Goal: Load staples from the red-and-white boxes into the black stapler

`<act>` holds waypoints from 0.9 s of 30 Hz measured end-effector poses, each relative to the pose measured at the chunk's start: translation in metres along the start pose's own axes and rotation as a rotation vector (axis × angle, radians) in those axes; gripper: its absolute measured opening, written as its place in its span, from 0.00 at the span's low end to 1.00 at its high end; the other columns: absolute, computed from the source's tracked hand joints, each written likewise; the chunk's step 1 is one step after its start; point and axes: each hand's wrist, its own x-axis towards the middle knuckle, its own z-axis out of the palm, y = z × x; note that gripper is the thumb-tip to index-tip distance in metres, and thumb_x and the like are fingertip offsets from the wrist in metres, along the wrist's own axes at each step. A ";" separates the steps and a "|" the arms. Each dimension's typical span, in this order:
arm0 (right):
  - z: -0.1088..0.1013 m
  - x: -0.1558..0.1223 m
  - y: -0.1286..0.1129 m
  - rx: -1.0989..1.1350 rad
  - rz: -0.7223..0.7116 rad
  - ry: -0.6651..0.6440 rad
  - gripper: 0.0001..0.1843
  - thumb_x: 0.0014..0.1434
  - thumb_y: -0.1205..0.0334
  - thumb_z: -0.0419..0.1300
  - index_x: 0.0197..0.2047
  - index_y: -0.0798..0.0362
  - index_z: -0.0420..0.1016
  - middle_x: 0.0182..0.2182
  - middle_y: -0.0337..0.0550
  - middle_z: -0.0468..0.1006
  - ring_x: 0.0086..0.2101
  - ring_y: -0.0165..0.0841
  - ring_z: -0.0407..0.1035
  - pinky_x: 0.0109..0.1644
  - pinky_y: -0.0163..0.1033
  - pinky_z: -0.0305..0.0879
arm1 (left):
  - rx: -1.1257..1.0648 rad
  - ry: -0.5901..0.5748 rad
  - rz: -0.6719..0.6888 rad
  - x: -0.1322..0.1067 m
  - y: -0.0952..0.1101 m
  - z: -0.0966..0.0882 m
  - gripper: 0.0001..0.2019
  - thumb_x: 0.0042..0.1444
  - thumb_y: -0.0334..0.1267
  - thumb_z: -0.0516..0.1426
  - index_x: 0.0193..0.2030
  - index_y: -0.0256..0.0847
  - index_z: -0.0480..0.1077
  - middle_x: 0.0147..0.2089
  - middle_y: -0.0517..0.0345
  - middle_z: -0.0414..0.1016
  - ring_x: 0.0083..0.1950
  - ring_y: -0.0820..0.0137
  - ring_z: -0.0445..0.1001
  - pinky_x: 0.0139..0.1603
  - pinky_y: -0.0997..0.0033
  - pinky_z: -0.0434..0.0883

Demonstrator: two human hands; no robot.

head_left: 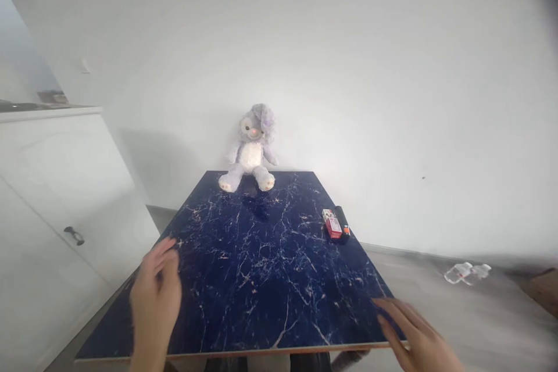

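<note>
A dark blue marbled table top (253,267) lies before me. My left hand (156,296) rests flat near its left edge, fingers stretched forward and holding nothing. At the near right corner, my right hand (414,334) hovers with its fingers extended and apart, also with nothing in it. A grey and white plush toy (251,150) sits upright at the far edge against the wall. Near the right edge lie a red and white pack (332,224) and a black lighter-like object (342,222), side by side.
A white cabinet (52,209) with a dark handle (74,235) stands to the left. On the grey floor at right lie clear plastic bottles (466,272). A brown box corner (544,288) shows at far right. A white wall rises behind.
</note>
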 end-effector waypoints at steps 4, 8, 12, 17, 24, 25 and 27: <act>0.041 0.094 -0.052 -0.048 -0.123 -0.358 0.14 0.68 0.65 0.51 0.50 0.47 0.77 0.45 0.46 0.80 0.45 0.40 0.76 0.49 0.44 0.73 | 0.072 -0.258 0.184 0.055 0.070 0.098 0.19 0.70 0.46 0.46 0.58 0.43 0.71 0.55 0.49 0.79 0.53 0.61 0.78 0.55 0.61 0.73; 0.093 0.186 -0.101 -0.124 0.001 -0.543 0.14 0.67 0.68 0.54 0.51 0.54 0.76 0.49 0.53 0.78 0.50 0.43 0.74 0.53 0.45 0.70 | 0.462 -0.671 0.282 0.057 0.083 0.186 0.15 0.68 0.41 0.52 0.45 0.37 0.78 0.45 0.41 0.80 0.52 0.53 0.78 0.56 0.52 0.71; 0.142 0.242 -0.123 -0.120 0.137 -0.571 0.15 0.70 0.62 0.55 0.58 0.56 0.71 0.51 0.52 0.77 0.49 0.40 0.74 0.53 0.49 0.72 | 0.585 -0.836 0.196 0.034 0.054 0.232 0.18 0.66 0.43 0.59 0.59 0.37 0.69 0.58 0.46 0.72 0.54 0.61 0.75 0.53 0.53 0.76; 0.182 0.265 -0.130 -0.081 0.269 -0.534 0.19 0.68 0.54 0.61 0.57 0.55 0.72 0.51 0.48 0.75 0.46 0.38 0.74 0.50 0.49 0.74 | 0.602 -0.863 0.175 0.019 0.019 0.245 0.19 0.66 0.43 0.58 0.60 0.38 0.69 0.59 0.47 0.72 0.54 0.61 0.75 0.53 0.53 0.76; 0.174 0.222 -0.112 0.014 0.189 -0.099 0.13 0.69 0.64 0.50 0.48 0.54 0.75 0.44 0.53 0.78 0.48 0.41 0.69 0.55 0.45 0.62 | 0.388 -0.808 0.327 0.001 -0.006 0.219 0.19 0.71 0.44 0.48 0.38 0.37 0.76 0.41 0.45 0.79 0.46 0.60 0.78 0.50 0.61 0.71; 0.168 0.216 -0.105 0.016 0.188 -0.024 0.13 0.68 0.64 0.50 0.48 0.53 0.75 0.45 0.53 0.77 0.50 0.42 0.67 0.57 0.46 0.60 | 0.345 -0.812 0.354 -0.001 -0.010 0.213 0.20 0.70 0.44 0.48 0.34 0.38 0.76 0.38 0.46 0.79 0.44 0.60 0.78 0.49 0.63 0.70; 0.158 0.207 -0.084 0.009 0.231 0.128 0.16 0.67 0.65 0.48 0.52 0.54 0.73 0.51 0.56 0.74 0.56 0.46 0.62 0.60 0.52 0.55 | 0.269 -0.814 0.384 -0.004 -0.018 0.201 0.21 0.69 0.45 0.49 0.29 0.40 0.74 0.34 0.48 0.78 0.41 0.61 0.78 0.45 0.66 0.68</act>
